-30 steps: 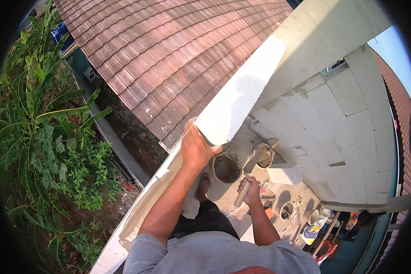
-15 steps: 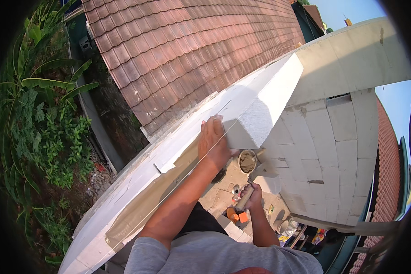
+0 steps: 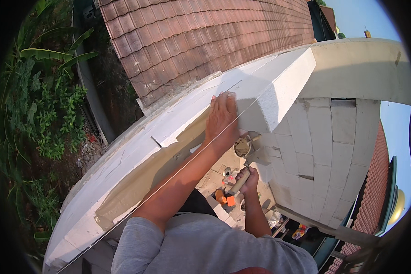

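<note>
My left hand (image 3: 223,119) lies against the near end of a white lightweight block (image 3: 255,102) on top of the wall (image 3: 80,228), its fingers extended and not wrapped round it. Grey-brown mortar (image 3: 134,189) is spread along the wall top on the near side of that hand. Lower down, my right hand (image 3: 249,181) is closed round the pale handle of a trowel (image 3: 260,156), whose metal blade points away from me. A taut string (image 3: 176,177) runs along the wall's edge and crosses over my left forearm.
A bucket of mortar (image 3: 242,147) stands below, beyond the trowel. Orange tools (image 3: 221,196) lie on the floor beneath. A tiled roof (image 3: 205,41) borders the wall's far side, with plants (image 3: 55,123) to the left. A block wall (image 3: 324,146) rises at the right.
The view has shifted and tilted somewhat. My left hand stays against the block's end, its fingers now higher in view. The trowel in my right hand has turned, showing more of its blade.
</note>
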### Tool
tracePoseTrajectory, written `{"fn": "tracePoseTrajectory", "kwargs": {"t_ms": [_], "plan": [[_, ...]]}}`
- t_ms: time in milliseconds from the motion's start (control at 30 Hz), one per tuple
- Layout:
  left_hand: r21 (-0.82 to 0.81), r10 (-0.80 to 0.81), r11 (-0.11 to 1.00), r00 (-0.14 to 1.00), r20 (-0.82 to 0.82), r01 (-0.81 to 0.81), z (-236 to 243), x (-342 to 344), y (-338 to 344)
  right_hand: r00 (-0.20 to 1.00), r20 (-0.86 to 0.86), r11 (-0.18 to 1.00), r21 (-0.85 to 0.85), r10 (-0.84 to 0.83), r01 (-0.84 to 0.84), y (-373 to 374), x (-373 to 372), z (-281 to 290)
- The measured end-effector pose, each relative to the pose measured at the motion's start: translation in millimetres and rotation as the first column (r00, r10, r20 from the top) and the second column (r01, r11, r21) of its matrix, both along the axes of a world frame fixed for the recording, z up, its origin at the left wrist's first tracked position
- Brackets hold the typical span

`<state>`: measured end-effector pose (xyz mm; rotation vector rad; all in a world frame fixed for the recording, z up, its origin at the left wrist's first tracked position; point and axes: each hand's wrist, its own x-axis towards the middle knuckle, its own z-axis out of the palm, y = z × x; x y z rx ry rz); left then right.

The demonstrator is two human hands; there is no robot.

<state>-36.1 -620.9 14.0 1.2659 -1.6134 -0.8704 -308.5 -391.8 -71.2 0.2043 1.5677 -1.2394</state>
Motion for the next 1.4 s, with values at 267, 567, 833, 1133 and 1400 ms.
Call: {"fn": "tracePoseTrajectory", "kwargs": {"t_ms": [267,567,833,1133,1400], "plan": [[0.008,0.044,0.999,0.999,0.028,-0.045,12.1,5.7,23.4,1.0,0.001,0.999,0.033,-0.014,0.014,8.1,8.8,15.9],[0.268,-0.572,0.606,0.645,-0.507,0.749,36.5,85.2,138.2,0.884,-0.44,0.912,-0.28,0.157,-0.301,-80.6,-32.9,186.7],[0.251,-0.329,0.351,0.37,-0.869,0.902,19.6,188.8,181.1,0.095,-0.913,0.628,0.195,0.397,-0.754,-294.3,-35.5,402.6],[0.603,0.363,0.448,0.482,-0.798,0.66,13.3,140.3,238.7,-0.944,-0.13,0.405,0.914,0.303,0.004,-596.1,-54.7,368.0],[0.81,0.797,0.348,0.306,-0.521,0.472,-39.6,99.4,331.6,-0.761,0.561,0.1,0.78,0.326,0.618,-692.2,-62.3,284.6]]}}
